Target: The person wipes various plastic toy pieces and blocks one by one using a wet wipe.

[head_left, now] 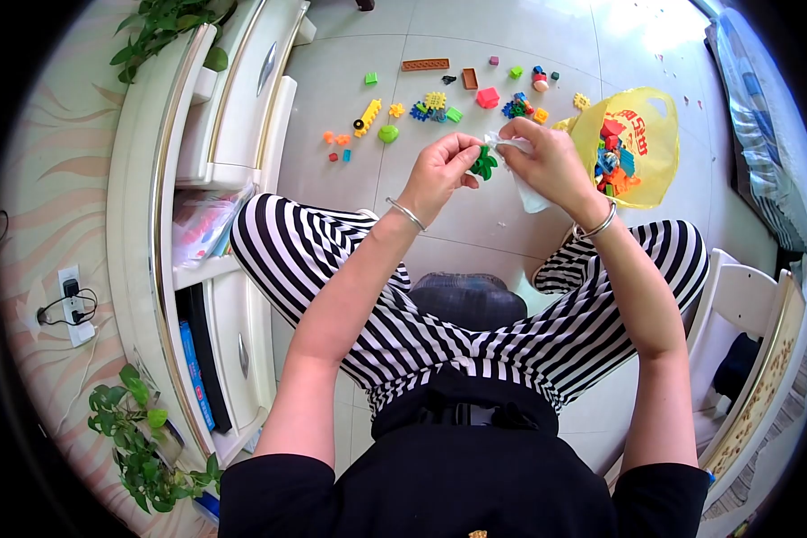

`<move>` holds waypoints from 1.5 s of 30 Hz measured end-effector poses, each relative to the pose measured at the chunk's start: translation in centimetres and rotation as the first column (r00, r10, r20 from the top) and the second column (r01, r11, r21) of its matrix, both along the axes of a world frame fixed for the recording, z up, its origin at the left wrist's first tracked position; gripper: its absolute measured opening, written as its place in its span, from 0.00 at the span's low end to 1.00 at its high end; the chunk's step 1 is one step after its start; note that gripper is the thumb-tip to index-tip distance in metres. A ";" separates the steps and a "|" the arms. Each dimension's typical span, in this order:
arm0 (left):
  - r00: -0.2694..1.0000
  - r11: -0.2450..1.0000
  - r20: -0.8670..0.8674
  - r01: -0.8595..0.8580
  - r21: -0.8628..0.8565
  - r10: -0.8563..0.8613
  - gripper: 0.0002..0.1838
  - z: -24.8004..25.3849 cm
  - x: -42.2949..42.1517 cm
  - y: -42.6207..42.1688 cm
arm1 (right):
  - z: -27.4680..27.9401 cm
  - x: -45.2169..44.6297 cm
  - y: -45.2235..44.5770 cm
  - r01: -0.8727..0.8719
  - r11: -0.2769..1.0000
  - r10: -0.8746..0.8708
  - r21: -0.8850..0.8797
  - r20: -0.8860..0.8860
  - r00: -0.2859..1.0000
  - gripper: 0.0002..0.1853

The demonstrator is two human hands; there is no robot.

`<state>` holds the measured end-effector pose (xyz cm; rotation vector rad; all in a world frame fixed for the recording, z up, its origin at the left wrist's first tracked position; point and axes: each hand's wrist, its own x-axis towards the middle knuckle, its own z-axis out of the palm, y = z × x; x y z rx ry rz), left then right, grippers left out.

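- A small green toy (484,165) is held above the floor (323,99), between the hands, on the near side of the loose toys (487,98).
- The toy is pinched in the fingertips of the left hand (444,169); a white wipe (531,194) is gripped by the right hand (550,164), its loose end hanging.
- The toy could be dropped if the slight pinch is loosened by a tug.
- The wipe could be snagged or torn by the toy's uneven shape.
- At right, the open yellow bag (663,121) could be knocked by the right arm and its toys spilled.
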<state>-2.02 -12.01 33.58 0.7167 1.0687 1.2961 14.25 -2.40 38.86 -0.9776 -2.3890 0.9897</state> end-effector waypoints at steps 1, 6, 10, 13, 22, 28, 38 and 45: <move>0.999 1.000 0.036 -0.006 -0.025 0.007 0.09 0.1 0.1 0.0 | 0.1 0.0 0.0 0.000 1.000 0.000 0.000 0.000 1.000 0.11; 0.984 0.993 0.175 -0.011 -0.116 0.032 0.10 1.0 0.3 -0.1 | 0.0 0.0 -0.3 0.010 0.995 -0.013 -0.095 -0.035 0.999 0.10; 0.961 0.994 0.277 0.027 -0.108 0.004 0.15 1.0 0.4 0.0 | -0.5 -0.4 -0.7 0.001 0.997 0.002 -0.081 0.042 0.999 0.12; 0.966 0.999 0.256 0.046 -0.017 -0.040 0.18 0.9 1.1 0.1 | -1.0 -0.4 -0.5 0.003 1.000 -0.004 -0.019 -0.026 1.000 0.12; 0.989 0.997 0.122 0.078 0.025 -0.081 0.22 1.4 0.5 0.2 | 0.7 0.2 0.7 0.040 0.998 -0.038 -0.039 0.060 0.997 0.12; 0.983 0.978 -0.047 0.180 0.106 -0.176 0.30 2.0 0.9 -0.2 | -0.3 0.3 -0.2 -0.095 0.979 0.063 -0.182 -0.174 0.983 0.09; 0.977 0.963 -0.075 0.210 0.169 -0.200 0.35 1.2 0.6 -0.1 | 1.6 0.8 -0.4 -0.113 0.994 0.113 -0.003 -0.028 0.993 0.08; 0.865 0.981 0.463 0.167 0.103 -0.196 0.30 1.8 0.3 -0.1 | 1.6 0.9 0.5 -0.007 0.992 0.003 0.126 0.032 0.999 0.08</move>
